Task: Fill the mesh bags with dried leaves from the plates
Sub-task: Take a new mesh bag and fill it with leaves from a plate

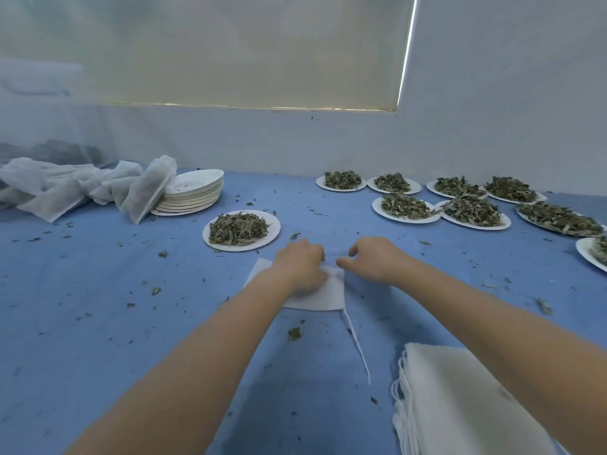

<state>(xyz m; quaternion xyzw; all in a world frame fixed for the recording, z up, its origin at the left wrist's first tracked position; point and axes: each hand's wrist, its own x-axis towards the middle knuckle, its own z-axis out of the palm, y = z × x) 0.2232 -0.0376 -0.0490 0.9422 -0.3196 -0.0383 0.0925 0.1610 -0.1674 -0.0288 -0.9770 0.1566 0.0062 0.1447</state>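
left hand [300, 266]: centre of frame, fingers curled down onto the flat mesh bag [320, 295], pinching its top edge.
right hand [372, 259]: just right of it, thumb and fingertip pinched at the bag's upper right corner; can't tell if it has cloth or the drawstring [356, 346].
bag: empty, flat on the blue cloth [98, 307], mouth not yet opened.
nearest plate of leaves [241, 229]: just above left of the hands, full.
other full plates [473, 213]: upper right, well apart.
risk 1: mouth layers stick together, so leaves spill onto cloth when poured.
risk 2: loose drawstring snags a wrist and drags the bag.
risk 3: left forearm knocks the near plate.
filled bags [65, 188]: upper left, leaning on empty plate stack [193, 192].
spare bags [460, 405]: lower right.
writing: none readable.
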